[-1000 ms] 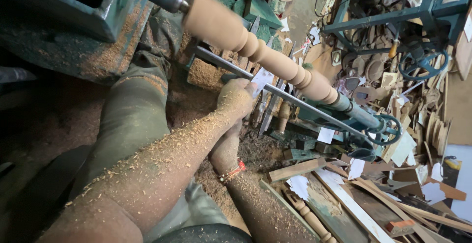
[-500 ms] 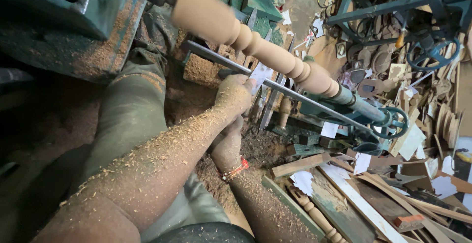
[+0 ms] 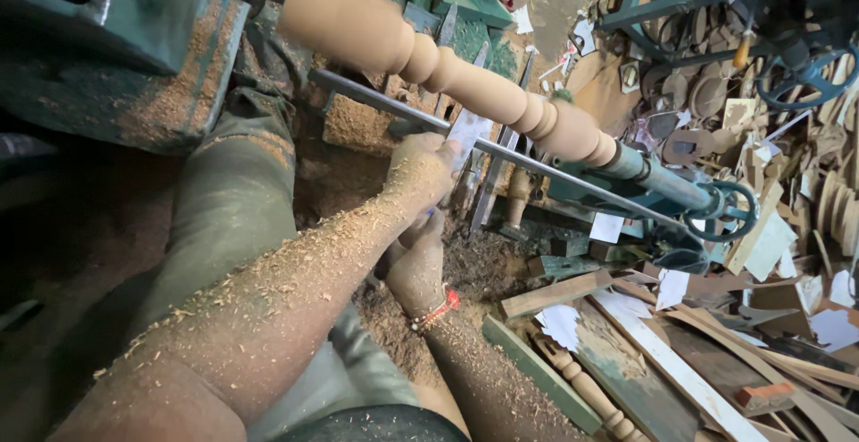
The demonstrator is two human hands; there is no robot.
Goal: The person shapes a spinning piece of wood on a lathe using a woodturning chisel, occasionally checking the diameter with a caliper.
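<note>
Turned wooden spindle (image 3: 465,84) lying between the lathe centres, running diagonally from upper left to right of middle.

Head view: sitting nearer and larger than half a second ago, with the green tailstock handwheel (image 3: 725,214) shifted toward the right edge. Left hand (image 3: 420,169) curling shut around a flat chisel (image 3: 467,129), pressing it against the steel tool rest (image 3: 501,151) just below the spindle. Right hand (image 3: 420,259) gripping lower down, fingers hidden, so cannot tell what it is clasping. Sawdust coating both forearms. Crowding the right side: loose wood offcuts (image 3: 555,292) and a finished baluster (image 3: 582,388), leaving little open room there; green lathe bed (image 3: 107,57) closing off the upper left.
</note>
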